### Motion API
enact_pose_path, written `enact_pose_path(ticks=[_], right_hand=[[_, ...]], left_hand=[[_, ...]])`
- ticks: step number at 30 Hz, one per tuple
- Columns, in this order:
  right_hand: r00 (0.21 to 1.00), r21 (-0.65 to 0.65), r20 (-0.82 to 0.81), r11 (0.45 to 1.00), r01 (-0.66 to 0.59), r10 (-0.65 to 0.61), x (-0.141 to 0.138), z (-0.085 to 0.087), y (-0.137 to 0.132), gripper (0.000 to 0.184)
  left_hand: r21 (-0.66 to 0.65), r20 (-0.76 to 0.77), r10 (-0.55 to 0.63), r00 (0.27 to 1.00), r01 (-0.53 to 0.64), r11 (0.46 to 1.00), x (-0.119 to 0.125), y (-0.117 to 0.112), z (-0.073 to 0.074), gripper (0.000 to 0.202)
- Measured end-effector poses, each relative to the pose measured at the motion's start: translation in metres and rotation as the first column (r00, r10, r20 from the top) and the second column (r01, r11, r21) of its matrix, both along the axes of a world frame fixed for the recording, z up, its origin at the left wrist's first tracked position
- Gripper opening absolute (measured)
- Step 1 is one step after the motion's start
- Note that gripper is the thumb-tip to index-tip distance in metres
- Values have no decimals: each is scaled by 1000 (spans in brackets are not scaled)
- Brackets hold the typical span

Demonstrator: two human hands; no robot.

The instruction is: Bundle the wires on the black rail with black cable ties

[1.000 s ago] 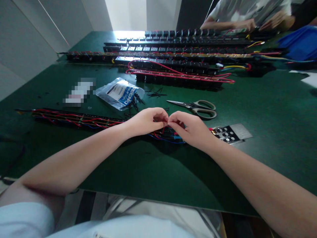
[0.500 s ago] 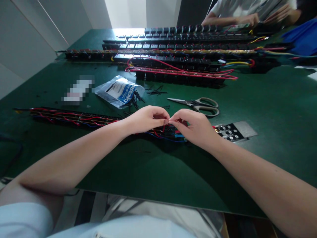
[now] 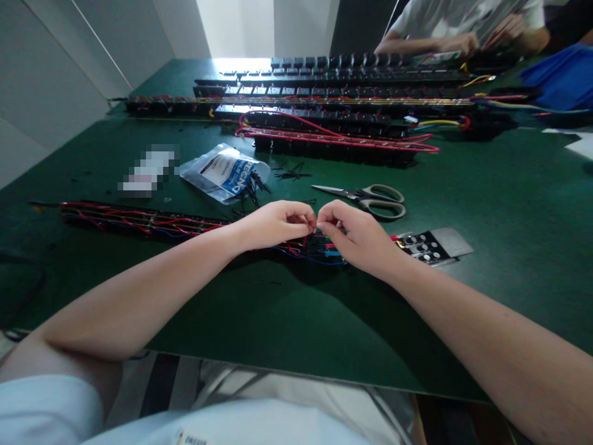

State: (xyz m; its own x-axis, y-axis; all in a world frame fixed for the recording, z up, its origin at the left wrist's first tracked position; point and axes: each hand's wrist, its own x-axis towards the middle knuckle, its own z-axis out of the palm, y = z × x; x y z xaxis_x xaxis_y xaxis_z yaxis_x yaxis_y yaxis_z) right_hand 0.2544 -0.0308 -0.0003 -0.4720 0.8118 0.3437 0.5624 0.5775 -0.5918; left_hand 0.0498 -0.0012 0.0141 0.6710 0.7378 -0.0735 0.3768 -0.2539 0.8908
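Observation:
My left hand (image 3: 280, 224) and my right hand (image 3: 354, 232) meet fingertip to fingertip, both pinched, just above a long black wired assembly (image 3: 152, 221). Whatever lies between the fingertips is too small to make out. Red, blue and yellowish wires run along the assembly, which lies lengthwise on the green table (image 3: 231, 315). Beyond my right wrist, a flat silver-and-black end piece (image 3: 428, 246) sticks out on the right. Scissors (image 3: 375, 199) with grey handles lie behind my right hand. Loose black cable ties (image 3: 293, 172) lie behind my left hand.
A clear plastic bag (image 3: 227, 173) with a blue label spills black ties. Several similar black assemblies (image 3: 333, 148) with red wires stretch across the back. A co-worker's hands (image 3: 463, 44) are busy at the far right, near a blue cloth-like item (image 3: 563, 80).
The view has shifted slightly. My fingertips have drawn a little apart from their tight touch, my right hand opening slightly at the pinch; both stay over the same spot on the assembly.

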Motion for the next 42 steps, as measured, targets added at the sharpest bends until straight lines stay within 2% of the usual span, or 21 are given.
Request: enact_pose_path(ticks=[6, 12, 16, 22, 27, 32, 42], right_hand=[[1000, 4, -12, 1000, 7, -7, 0, -1, 1, 7], [998, -26, -62, 1000, -9, 7, 0, 2, 2, 7], [996, -58, -90, 998, -24, 19, 2, 4, 1, 7], [992, -104, -125, 994, -24, 11, 3, 9, 0, 7], [992, -145, -123, 989, -11, -7, 3, 11, 0, 8], [993, -175, -112, 983, -49, 30, 3, 8, 2, 8], [995, -197, -90, 979, -50, 33, 3, 8, 1, 9]], left_hand=[[31, -17, 15, 1000, -14, 999, 0, -1, 0, 11], [178, -84, 9, 996, 6, 984, 0, -4, 1, 11], [207, -64, 14, 998, -1, 978, -1, -5, -1, 12], [164, -19, 68, 997, -64, 984, 0, -5, 0, 6], [37, 48, 121, 991, -123, 992, 0, -2, -2, 8], [-59, 142, 144, 979, -137, 989, 0, 1, -7, 12], [-18, 125, 179, 976, -178, 984, -1, -3, -7, 12]])
